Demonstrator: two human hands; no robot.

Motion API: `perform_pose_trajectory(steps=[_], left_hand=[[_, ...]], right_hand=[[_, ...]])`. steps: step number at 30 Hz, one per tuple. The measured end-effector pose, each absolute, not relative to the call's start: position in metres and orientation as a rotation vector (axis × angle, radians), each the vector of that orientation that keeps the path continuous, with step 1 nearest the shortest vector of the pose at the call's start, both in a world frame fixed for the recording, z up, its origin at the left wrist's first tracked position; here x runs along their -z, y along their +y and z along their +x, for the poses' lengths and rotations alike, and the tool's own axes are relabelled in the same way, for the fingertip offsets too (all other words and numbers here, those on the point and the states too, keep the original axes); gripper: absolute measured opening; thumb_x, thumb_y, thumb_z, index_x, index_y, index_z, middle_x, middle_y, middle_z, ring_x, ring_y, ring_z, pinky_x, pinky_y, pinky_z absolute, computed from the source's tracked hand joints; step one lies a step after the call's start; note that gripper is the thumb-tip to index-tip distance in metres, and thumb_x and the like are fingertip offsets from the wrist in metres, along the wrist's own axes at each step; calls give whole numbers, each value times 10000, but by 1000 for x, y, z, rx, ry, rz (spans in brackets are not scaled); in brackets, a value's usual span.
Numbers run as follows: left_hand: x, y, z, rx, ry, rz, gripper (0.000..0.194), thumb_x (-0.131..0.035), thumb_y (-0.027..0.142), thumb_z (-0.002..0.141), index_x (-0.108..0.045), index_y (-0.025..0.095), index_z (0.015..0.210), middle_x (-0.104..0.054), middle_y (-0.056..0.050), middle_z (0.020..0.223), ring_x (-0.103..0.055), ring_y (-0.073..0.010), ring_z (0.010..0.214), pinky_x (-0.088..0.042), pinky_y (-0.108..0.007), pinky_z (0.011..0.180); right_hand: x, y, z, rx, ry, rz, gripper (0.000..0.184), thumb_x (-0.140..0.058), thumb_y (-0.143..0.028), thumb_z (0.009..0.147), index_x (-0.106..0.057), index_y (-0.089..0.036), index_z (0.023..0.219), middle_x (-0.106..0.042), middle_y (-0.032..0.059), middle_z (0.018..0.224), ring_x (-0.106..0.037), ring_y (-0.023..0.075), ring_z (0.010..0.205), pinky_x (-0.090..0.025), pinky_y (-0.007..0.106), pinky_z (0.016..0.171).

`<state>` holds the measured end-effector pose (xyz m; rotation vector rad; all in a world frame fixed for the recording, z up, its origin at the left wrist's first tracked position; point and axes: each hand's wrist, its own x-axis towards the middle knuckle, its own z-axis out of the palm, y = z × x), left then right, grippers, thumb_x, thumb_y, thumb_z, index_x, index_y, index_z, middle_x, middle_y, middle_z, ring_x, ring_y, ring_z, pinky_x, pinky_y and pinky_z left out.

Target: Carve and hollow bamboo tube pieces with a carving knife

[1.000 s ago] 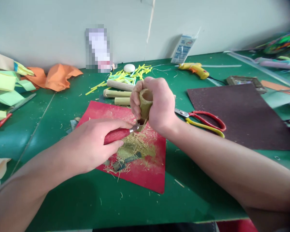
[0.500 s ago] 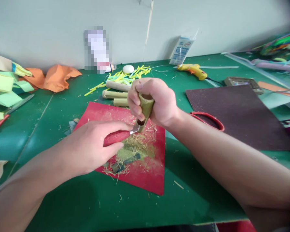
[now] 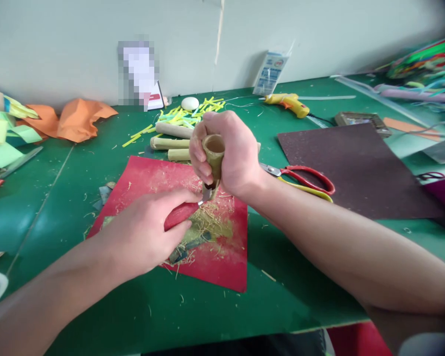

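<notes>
My right hand [image 3: 232,153] is closed around a short hollow bamboo tube [image 3: 213,154], held upright with its open end facing up. My left hand [image 3: 146,232] grips a knife with a red handle [image 3: 178,215]; its small metal blade [image 3: 206,194] touches the tube's lower end. Both hands are above a red sheet [image 3: 211,262] covered with bamboo shavings [image 3: 211,225].
Three bamboo sticks [image 3: 170,143] and yellow strips [image 3: 185,116] lie behind the hands. Red-and-yellow scissors [image 3: 304,179] and a dark brown sheet [image 3: 356,168] are on the right. A yellow glue gun [image 3: 287,103] sits further back. Orange paper [image 3: 74,118] and coloured paper lie at left.
My right hand has turned the tube back upright, so its opening shows again. The knife handle points more steeply toward the tube. The camera has shifted a little.
</notes>
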<state>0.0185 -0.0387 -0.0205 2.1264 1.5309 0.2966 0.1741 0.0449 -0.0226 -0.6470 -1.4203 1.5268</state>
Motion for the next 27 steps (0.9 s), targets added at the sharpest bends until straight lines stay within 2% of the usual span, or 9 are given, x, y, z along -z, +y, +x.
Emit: perform_pose_trajectory(steps=[7,13,21,24,27], left_hand=[[25,-41,21,-381,1507,2098,349,-566,286,823,-567,350,1166,-644,34,1181,-634,-215,1037,-493,-344,933],[27,-39,22,-435,1455,2108,350,-552,268,835,-559,341,1177,-637,49,1187,-619,-184,1055,-509,-285,889],[32,-41,25,-499,1491,2157,325,-534,258,847,-557,317,1166,-645,38,1170,-628,-183,1025,-495,-300,904],[28,-34,19,-424,1468,2126,354,-558,293,836,-556,340,1187,-638,51,1194,-619,-190,1062,-490,-305,927],[20,-26,12,-331,1434,2132,346,-572,315,827,-581,370,1169,-632,74,1211,-595,-196,1114,-462,-321,978]], right_hand=[[23,44,174,-1478,-1410,-725,433,-365,-454,859,-428,-221,500,-384,-26,382,-335,105,354,-319,245,372],[26,47,174,-1422,-1381,-674,390,-403,-440,839,-449,-228,514,-396,-16,388,-354,128,335,-285,267,341],[26,48,171,-1398,-1313,-661,444,-334,-440,873,-431,-227,495,-360,-27,374,-336,122,328,-286,272,360],[24,47,173,-1447,-1396,-678,471,-346,-487,875,-435,-225,494,-374,-23,384,-342,118,339,-297,271,371],[21,48,176,-1496,-1450,-693,553,-329,-628,853,-431,-228,486,-376,-19,385,-335,115,349,-311,272,377]])
